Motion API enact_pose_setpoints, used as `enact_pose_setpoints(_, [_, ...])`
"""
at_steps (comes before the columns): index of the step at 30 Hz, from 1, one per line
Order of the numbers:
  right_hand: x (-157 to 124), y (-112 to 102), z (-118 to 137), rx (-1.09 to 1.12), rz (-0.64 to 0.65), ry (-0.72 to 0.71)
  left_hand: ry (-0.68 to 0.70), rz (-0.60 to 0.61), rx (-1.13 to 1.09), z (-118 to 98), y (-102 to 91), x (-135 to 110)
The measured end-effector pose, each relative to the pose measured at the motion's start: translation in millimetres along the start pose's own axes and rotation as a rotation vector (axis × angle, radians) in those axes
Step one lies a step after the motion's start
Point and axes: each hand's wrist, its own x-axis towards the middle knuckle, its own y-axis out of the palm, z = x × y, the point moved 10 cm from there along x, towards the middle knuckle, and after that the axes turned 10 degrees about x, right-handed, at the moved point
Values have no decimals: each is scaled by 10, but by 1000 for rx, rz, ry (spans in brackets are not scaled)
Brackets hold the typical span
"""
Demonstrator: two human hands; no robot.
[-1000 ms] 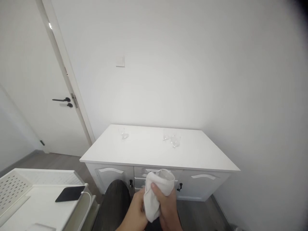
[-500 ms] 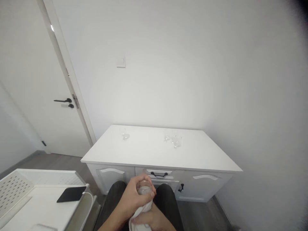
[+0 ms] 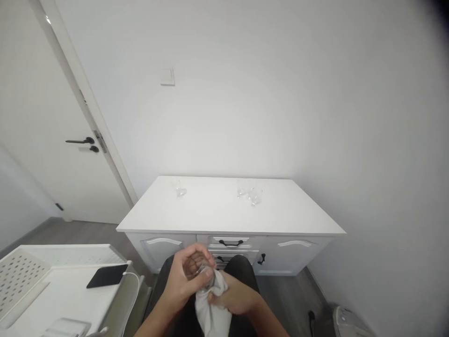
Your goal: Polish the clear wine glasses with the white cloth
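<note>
My left hand (image 3: pixel 187 276) is curled round a clear drinking glass (image 3: pixel 202 270), thumb on its near side; the fingers hide much of it. My right hand (image 3: pixel 233 294) grips a white cloth (image 3: pixel 213 313) and presses it against the glass, and the cloth's lower part hangs down over my lap. On the white cabinet (image 3: pixel 206 213) in front of me stand a single clear glass (image 3: pixel 180 189) on the left and a small group of clear glasses (image 3: pixel 254 196) right of the middle.
To my left is a white desk (image 3: pixel 45 299) with a perforated side panel, holding a black phone (image 3: pixel 107 276) with a white cable and a white object (image 3: pixel 66 326). A door (image 3: pixel 59 117) is at the far left. A grey-white appliance (image 3: pixel 351 322) sits on the floor at right.
The glass has tipped over, and my right hand has moved up with the cloth to the right side of the glass. My view has shifted slightly down and right.
</note>
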Motion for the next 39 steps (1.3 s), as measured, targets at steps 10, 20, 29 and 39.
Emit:
enact_pose_setpoints(10, [-39,-305,180,459,-374,-190,676,-370,180,-673,-94,-357])
enact_pose_setpoints(20, [-547,-265,545,-169,-806,-915,141,-603,-155,35,-167,-268])
enact_pose_setpoints(29, [141,77,-552,576,-295,311,333,177,267,-502,218,25])
enact_pose_setpoints(39, [-373,-180,790,-699,-578,-871,459,-427,816,-668,52,-221])
